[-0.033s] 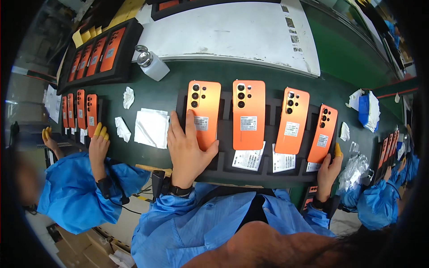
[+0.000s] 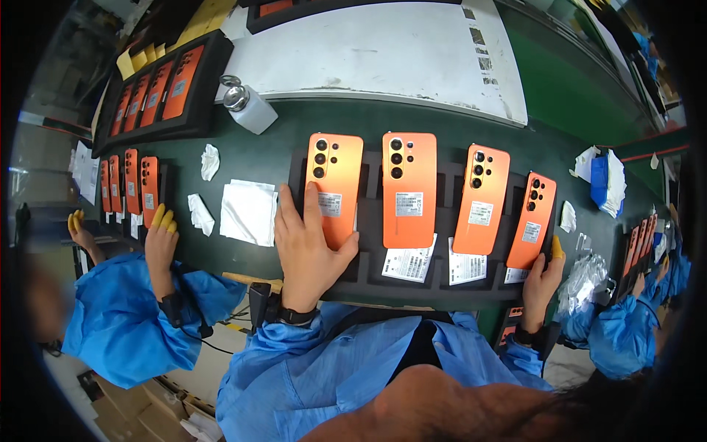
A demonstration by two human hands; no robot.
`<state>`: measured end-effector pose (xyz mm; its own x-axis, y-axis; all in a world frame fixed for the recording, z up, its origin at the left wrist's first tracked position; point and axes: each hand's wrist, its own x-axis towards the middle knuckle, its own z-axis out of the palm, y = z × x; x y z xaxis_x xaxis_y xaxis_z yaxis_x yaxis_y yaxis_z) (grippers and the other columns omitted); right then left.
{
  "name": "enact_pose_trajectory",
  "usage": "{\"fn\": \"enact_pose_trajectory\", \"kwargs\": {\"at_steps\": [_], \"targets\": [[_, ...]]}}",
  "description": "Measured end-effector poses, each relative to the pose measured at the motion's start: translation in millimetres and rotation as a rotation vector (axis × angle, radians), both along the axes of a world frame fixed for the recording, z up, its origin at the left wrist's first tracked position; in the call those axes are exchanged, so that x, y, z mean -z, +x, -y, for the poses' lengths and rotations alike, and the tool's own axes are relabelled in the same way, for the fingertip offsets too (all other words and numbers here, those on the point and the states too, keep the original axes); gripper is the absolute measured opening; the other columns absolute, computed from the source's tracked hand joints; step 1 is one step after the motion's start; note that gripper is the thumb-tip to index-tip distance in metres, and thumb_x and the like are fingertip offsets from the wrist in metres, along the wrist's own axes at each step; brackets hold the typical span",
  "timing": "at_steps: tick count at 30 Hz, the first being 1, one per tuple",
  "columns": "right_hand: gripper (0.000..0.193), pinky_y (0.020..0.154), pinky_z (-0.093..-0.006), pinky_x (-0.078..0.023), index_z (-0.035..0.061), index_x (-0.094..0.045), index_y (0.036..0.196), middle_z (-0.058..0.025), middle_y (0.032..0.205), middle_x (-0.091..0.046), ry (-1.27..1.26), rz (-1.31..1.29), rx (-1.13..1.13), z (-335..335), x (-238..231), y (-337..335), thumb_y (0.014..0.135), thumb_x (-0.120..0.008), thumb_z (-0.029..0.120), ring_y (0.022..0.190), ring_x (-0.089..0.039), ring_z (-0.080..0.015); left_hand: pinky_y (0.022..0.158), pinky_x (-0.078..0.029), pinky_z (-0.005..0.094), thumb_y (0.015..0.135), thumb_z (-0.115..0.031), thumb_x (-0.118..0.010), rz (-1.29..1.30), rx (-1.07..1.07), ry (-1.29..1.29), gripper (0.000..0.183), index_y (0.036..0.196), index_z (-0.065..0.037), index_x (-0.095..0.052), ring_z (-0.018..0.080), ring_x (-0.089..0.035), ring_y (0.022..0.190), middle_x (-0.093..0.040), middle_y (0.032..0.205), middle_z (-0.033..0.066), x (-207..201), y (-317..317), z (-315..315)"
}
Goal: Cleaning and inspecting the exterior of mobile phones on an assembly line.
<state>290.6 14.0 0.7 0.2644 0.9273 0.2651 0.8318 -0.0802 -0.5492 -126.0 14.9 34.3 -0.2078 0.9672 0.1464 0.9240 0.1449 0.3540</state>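
A black foam tray (image 2: 359, 276) lies in front of me with orange phones in it, camera side up. My left hand (image 2: 308, 254) spreads over the lower left of the leftmost phone (image 2: 344, 169), fingers stretched and apart. Its index finger touches the phone's back; the thumb lies by its lower right edge. Further right are a second phone (image 2: 409, 228), a third (image 2: 475, 236) and a fourth (image 2: 521, 254). White printed labels (image 2: 407, 265) stick out below some of them. At the tray's right edge my right hand (image 2: 541, 287) is closed round the rim, a yellow cover on one fingertip.
White wipes (image 2: 249, 214) and a pump bottle (image 2: 254, 114) stand left of the tray. Behind is another phone tray (image 2: 213, 81). A co-worker's hand (image 2: 160, 247) is at a tray on the left. Clear plastic bags (image 2: 582, 283) and a blue packet (image 2: 602, 180) lie right.
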Motion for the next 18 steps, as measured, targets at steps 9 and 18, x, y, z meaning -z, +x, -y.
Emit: {"fn": "enact_pose_trajectory", "kwargs": {"at_steps": [9, 18], "targets": [[0.04, 0.093, -0.0409, -0.045, -0.0067, -0.053, 0.132, -0.0232, 0.113, -0.057, 0.013, 0.024, 0.011, -1, -4, -2, 0.093, -0.051, 0.001, 0.104, -0.059, -0.0398, 0.107, -0.035, 0.0558, 0.07, -0.029, -0.084, 0.093, 0.01, 0.065, 0.094, 0.149, -0.003, -0.039, 0.0536, -0.039, 0.13, -0.03, 0.148, 0.0374, 3, -4, 0], [0.04, 0.085, -0.0398, -0.049, -0.0052, -0.055, 0.131, -0.0219, 0.11, -0.057, -0.005, 0.094, 0.041, -3, -17, -12, 0.091, -0.053, 0.002, 0.098, -0.06, -0.0393, 0.113, -0.032, 0.0508, 0.076, -0.02, -0.078, 0.122, -0.013, 0.051, 0.087, 0.15, -0.003, -0.038, 0.0488, -0.035, 0.139, -0.03, 0.153, 0.0307, 4, 0, -2]]}}
